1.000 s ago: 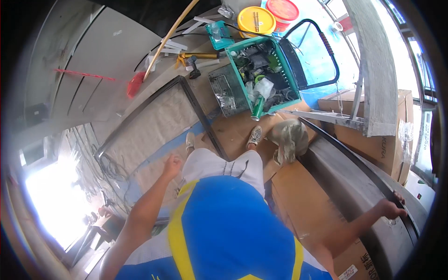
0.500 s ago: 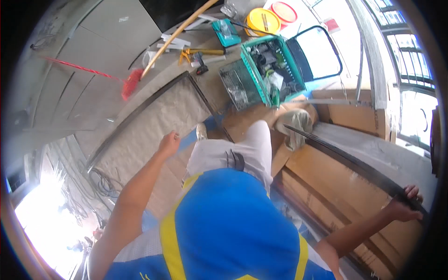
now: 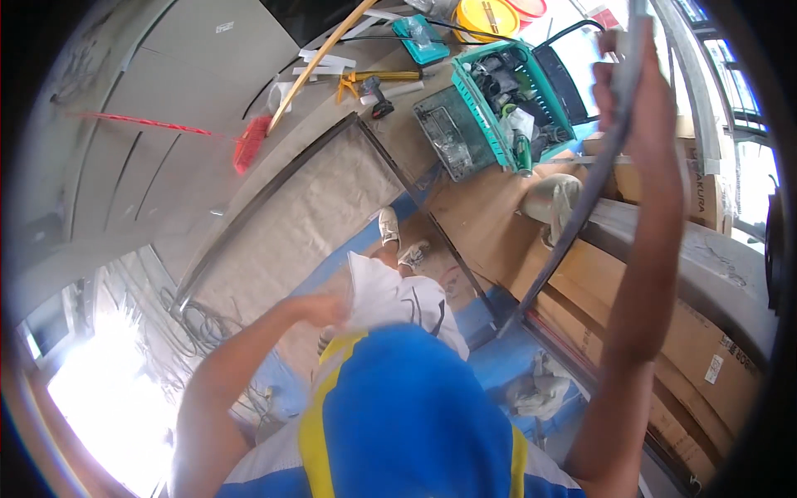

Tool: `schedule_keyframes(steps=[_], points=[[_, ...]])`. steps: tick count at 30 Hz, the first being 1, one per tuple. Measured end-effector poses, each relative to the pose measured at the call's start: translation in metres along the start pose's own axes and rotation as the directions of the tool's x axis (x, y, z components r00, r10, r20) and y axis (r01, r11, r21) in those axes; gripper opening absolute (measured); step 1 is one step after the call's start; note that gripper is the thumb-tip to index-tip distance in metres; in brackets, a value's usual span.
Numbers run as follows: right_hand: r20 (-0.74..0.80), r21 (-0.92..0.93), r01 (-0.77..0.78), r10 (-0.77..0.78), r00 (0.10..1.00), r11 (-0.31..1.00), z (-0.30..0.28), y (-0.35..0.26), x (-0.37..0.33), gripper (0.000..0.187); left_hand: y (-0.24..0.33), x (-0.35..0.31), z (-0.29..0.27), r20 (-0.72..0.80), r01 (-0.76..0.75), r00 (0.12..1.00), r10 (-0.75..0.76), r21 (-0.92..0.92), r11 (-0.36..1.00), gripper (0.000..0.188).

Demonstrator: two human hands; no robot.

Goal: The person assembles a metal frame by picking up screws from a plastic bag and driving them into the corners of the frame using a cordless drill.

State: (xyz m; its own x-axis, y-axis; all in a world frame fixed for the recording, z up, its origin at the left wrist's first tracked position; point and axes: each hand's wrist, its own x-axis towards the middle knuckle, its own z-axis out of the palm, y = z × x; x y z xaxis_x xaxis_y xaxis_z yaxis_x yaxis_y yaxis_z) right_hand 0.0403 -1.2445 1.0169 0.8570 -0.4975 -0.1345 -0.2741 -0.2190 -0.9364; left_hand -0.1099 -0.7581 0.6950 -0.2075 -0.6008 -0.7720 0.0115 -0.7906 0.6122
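My right hand (image 3: 639, 100) is raised at the upper right, its fingers wrapped round a long dark strip (image 3: 571, 231). The strip slants down to the left from that hand, its lower end near the floor beside the cardboard boxes. My left hand (image 3: 325, 309) hangs bent in front of my white shorts (image 3: 398, 295); blur hides its fingers, and I see nothing in it. A dark, thin frame (image 3: 384, 151) lies on the floor beyond my feet, with a brown sheet (image 3: 307, 199) inside its outline.
A teal crate (image 3: 480, 124) full of tools stands ahead, near a yellow bucket (image 3: 486, 18). A cordless drill (image 3: 380, 100), a yellow caulking gun (image 3: 347, 85) and a red-headed broom (image 3: 249, 145) are to its left. Flat cardboard boxes (image 3: 664, 349) line the right; cables (image 3: 203, 328) lie left.
My right hand has swung up and forward from the lower right, tilting the dark strip steeply. My left hand has drawn back and right to my shorts. My body has turned slightly.
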Motion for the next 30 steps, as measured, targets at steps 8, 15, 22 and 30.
schedule_keyframes(steps=[8,15,22,30], points=[[0.394,-0.112,-0.338,0.354,0.848,0.934,0.131,0.203,0.018,0.074,0.05,0.111,0.025,0.066,-0.324,0.945,0.321,0.046,0.945,0.045],[0.347,-0.347,-0.482,0.588,0.731,0.804,0.224,0.376,-0.003,0.08,0.085,0.155,0.077,0.394,-0.435,0.862,0.319,0.25,0.865,0.022],[0.246,-0.609,-0.415,0.658,0.711,0.676,0.283,0.526,-0.03,0.092,0.006,0.115,-0.066,0.147,-0.413,0.902,0.405,0.025,0.91,0.028],[0.215,-0.617,-0.45,0.688,0.693,0.645,0.341,0.657,-0.032,0.091,-0.107,0.259,-0.417,-0.323,-0.032,0.636,0.701,0.897,0.441,0.092]])
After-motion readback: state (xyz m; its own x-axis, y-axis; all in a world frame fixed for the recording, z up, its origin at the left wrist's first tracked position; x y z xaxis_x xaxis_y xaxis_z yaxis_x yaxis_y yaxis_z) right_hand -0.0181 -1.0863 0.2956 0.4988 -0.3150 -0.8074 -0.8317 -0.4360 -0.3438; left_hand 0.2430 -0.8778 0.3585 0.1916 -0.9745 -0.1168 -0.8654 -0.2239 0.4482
